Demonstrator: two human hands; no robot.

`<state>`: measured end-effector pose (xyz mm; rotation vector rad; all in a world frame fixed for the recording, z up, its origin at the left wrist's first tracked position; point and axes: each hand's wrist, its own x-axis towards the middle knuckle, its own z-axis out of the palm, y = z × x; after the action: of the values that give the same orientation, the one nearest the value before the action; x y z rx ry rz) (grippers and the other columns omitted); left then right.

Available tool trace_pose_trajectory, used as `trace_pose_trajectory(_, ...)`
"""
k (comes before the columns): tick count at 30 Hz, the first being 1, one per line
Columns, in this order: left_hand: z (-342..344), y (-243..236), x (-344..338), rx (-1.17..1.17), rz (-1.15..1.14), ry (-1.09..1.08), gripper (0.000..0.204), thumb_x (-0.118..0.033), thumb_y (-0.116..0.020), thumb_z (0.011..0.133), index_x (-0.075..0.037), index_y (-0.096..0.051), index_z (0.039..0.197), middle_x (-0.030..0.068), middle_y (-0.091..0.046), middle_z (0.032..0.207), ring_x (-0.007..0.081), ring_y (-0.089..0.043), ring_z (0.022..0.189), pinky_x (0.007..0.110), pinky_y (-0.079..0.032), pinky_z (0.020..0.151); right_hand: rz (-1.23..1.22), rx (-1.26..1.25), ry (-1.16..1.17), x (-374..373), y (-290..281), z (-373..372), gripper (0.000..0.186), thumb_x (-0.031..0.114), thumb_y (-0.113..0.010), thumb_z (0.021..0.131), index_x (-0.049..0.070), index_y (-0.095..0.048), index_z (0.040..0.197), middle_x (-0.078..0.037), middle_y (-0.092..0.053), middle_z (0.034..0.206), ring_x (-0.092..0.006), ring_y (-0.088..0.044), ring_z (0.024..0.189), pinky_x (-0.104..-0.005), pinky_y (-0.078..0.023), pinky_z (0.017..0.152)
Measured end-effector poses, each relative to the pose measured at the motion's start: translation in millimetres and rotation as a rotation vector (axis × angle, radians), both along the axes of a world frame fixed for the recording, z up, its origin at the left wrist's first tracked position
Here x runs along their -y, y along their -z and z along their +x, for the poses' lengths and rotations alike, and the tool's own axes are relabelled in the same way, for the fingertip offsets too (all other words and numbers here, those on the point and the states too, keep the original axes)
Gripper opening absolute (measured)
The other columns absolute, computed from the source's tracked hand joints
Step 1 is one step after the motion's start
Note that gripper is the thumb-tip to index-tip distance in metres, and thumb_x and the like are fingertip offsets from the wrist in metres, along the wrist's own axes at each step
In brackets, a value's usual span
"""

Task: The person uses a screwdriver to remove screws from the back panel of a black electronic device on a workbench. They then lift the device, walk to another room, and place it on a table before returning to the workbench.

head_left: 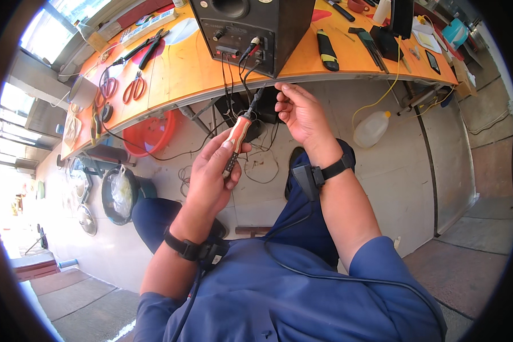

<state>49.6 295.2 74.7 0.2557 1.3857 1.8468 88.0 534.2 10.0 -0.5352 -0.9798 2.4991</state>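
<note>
My left hand (pixel 211 171) is closed round the red and cream handle of a screwdriver (pixel 241 132), just in front of the table edge. Its dark shaft points up and away, toward the speaker. My right hand (pixel 302 111) is raised beside the shaft's tip, apart from the handle. Its thumb and forefinger are pinched together and the other fingers curl in; whatever they hold is too small to make out. Beyond both hands, a black speaker (pixel 239 40) stands at the table's edge with its back panel toward me. Plugs and dark cables (pixel 251 48) hang from that panel.
On the orange table (pixel 179 65) lie red-handled scissors (pixel 134 88), pliers (pixel 152 48), a black-and-yellow tool (pixel 327 51) and a phone (pixel 433 62). Below are a red basin (pixel 151 134), a dark bucket (pixel 119 194), a plastic jug (pixel 372 129) and loose cables (pixel 262 171).
</note>
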Motion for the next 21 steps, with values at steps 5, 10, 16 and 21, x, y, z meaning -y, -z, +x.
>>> trace_pose_trajectory(5, -6.7, 6.8, -15.4, 0.077, 0.020, -0.030, 0.048, -0.026, -0.054, 0.105, -0.002, -0.049, 0.146, 0.0127, -0.066, 0.110, 0.0084, -0.048, 0.058, 0.019, -0.035, 0.049, 0.012, 0.059, -0.063, 1.9, 2.6, -12.0, 0.021, 0.025, -0.067, 0.100, 0.006, -0.071, 0.110, 0.001, -0.065, 0.080, -0.0088, -0.061, 0.061, -0.0219, -0.044, 0.051)
trace_pose_trajectory(10, -9.6, 9.7, -22.2, 0.105, 0.033, -0.037, 0.048, -0.025, -0.052, 0.105, -0.001, -0.048, 0.146, 0.0135, -0.067, 0.111, 0.0081, -0.048, 0.057, 0.019, -0.036, 0.049, 0.002, 0.037, -0.075, 3.0, 2.5, -22.1, 0.021, 0.027, -0.068, 0.100, 0.007, -0.071, 0.104, 0.002, -0.063, 0.078, -0.0077, -0.057, 0.059, -0.0214, -0.041, 0.050)
trace_pose_trajectory(16, -9.1, 10.3, -25.6, 0.109, 0.019, -0.034, 0.049, -0.025, -0.051, 0.105, -0.001, -0.047, 0.147, 0.0136, -0.067, 0.111, 0.0081, -0.048, 0.058, 0.019, -0.036, 0.049, -0.023, 0.012, -0.060, 3.0, 1.6, -27.1, 0.018, 0.024, -0.069, 0.100, 0.007, -0.071, 0.103, 0.003, -0.062, 0.078, -0.0064, -0.055, 0.060, -0.0197, -0.042, 0.053)
trace_pose_trajectory(21, -9.7, 13.2, -28.7, 0.132, 0.046, -0.039, 0.048, -0.024, -0.051, 0.105, -0.001, -0.048, 0.147, 0.0143, -0.066, 0.112, 0.0085, -0.048, 0.058, 0.019, -0.035, 0.049, -0.041, 0.018, -0.025, 5.7, -0.9, -30.6, 0.015, 0.024, -0.070, 0.099, 0.008, -0.071, 0.099, 0.003, -0.062, 0.077, -0.0070, -0.054, 0.059, -0.0207, -0.041, 0.051)
